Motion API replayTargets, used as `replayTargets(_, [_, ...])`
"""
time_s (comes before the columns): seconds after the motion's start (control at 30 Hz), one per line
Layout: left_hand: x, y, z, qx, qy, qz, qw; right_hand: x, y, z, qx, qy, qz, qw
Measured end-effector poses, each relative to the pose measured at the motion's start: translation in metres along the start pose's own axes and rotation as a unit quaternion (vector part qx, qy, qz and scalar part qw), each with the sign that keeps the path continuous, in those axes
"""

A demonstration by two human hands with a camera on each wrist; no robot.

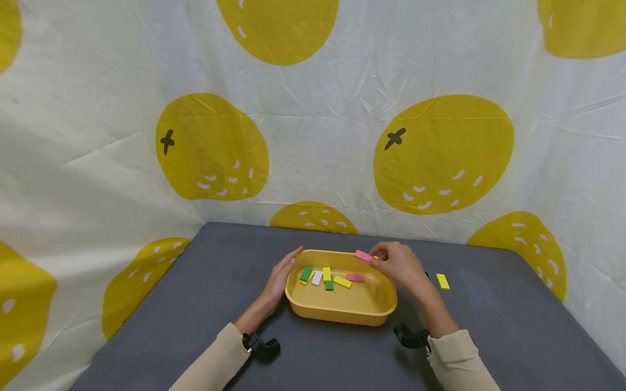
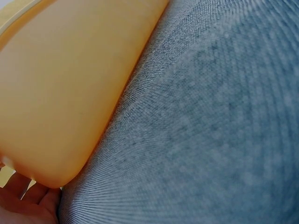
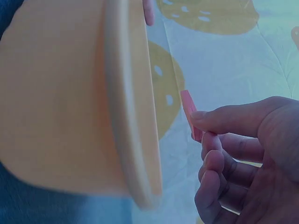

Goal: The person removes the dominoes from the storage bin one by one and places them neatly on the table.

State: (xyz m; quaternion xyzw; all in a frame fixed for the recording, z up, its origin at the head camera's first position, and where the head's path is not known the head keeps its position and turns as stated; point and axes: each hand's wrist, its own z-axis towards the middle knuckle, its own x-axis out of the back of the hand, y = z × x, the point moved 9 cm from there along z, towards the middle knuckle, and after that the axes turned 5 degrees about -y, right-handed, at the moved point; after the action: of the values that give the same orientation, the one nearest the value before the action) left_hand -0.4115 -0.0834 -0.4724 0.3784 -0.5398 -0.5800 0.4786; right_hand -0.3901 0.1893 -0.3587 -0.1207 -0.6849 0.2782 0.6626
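Note:
A yellow plastic tub (image 1: 337,315) sits on the dark table. My left hand (image 1: 280,278) rests along its left outer wall, fingers fairly straight; the left wrist view shows those fingers (image 2: 35,193) against the tub's side. Above the tub's far right rim, my right hand (image 1: 398,263) pinches a pink block (image 1: 363,255) between thumb and fingertips; the same pink block (image 3: 189,112) shows in the right wrist view. Inside the tub lie several small blocks: a green block (image 1: 306,273), a white block (image 1: 317,278), a yellow block (image 1: 343,282) and another pink block (image 1: 356,277) among them.
On the table (image 1: 342,358), right of the tub, lies a yellow block (image 1: 442,281). A dark piece beside it is mostly hidden by my right wrist. A white cloth with yellow fruit prints (image 1: 318,141) hangs behind the table.

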Motion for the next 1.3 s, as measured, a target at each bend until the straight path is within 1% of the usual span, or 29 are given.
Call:
replayTargets(0.27, [-0.001,0.0,-0.001,-0.001,-0.003,-0.002,1.0,0.015,0.019,-0.008,-0.016,0.011,-0.006,1.0])
replayTargets(0.5, [-0.001,-0.001,-0.002,0.001,-0.001,-0.001,1.0,0.028,0.034,-0.015,-0.015,0.02,-0.001,1.0])
replayTargets(0.67, [0.0,-0.001,-0.003,0.003,0.003,0.001,1.0,0.036,0.044,-0.021,-0.018,0.019,0.005,1.0])
replayTargets(0.9, [-0.001,-0.001,-0.003,0.003,0.002,0.004,1.0,0.05,0.059,-0.032,-0.028,0.03,-0.01,0.999])
replayTargets(1.13, [-0.001,0.0,-0.003,0.0,0.002,0.009,1.0,0.059,0.081,-0.04,-0.044,0.042,-0.015,0.998])
replayTargets(1.3, [0.0,0.001,-0.003,-0.002,0.002,0.006,1.0,0.062,0.1,-0.044,-0.048,0.035,-0.003,0.998])
